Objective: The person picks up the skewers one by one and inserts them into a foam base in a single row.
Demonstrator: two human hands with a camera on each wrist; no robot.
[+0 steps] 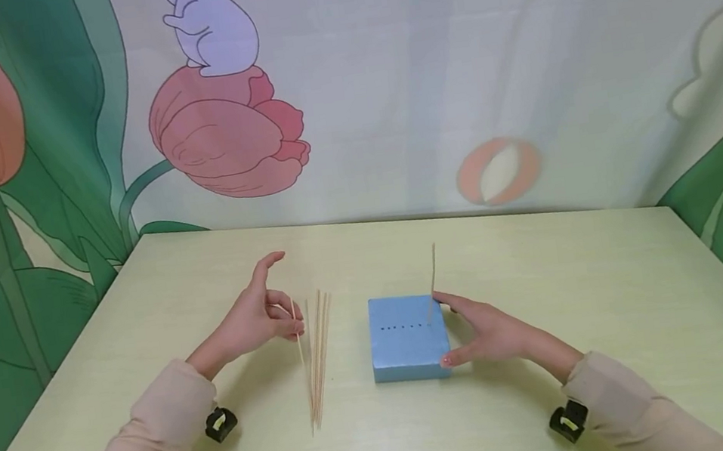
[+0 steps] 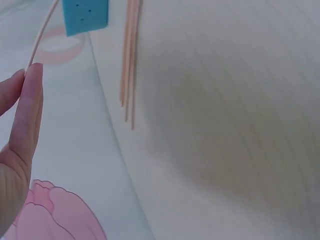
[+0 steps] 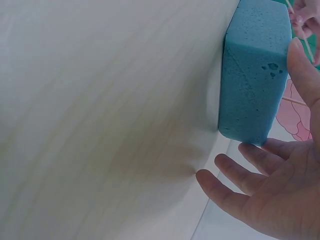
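Note:
My left hand pinches one thin bamboo skewer by its upper part between thumb and finger, its point hanging downward. In the left wrist view, the skewer rises from the fingertips. A bundle of skewers lies beside that hand. My right hand holds a blue foam block at its right side, thumb at the near corner and fingers at the far one. Several holes run in a row across the block's top. One skewer stands nearly upright at the right end of the row.
Both things rest on a pale wooden table. Behind its far edge hangs a printed curtain with tulips and a cartoon animal. Black wrist cameras sit at both beige sleeves.

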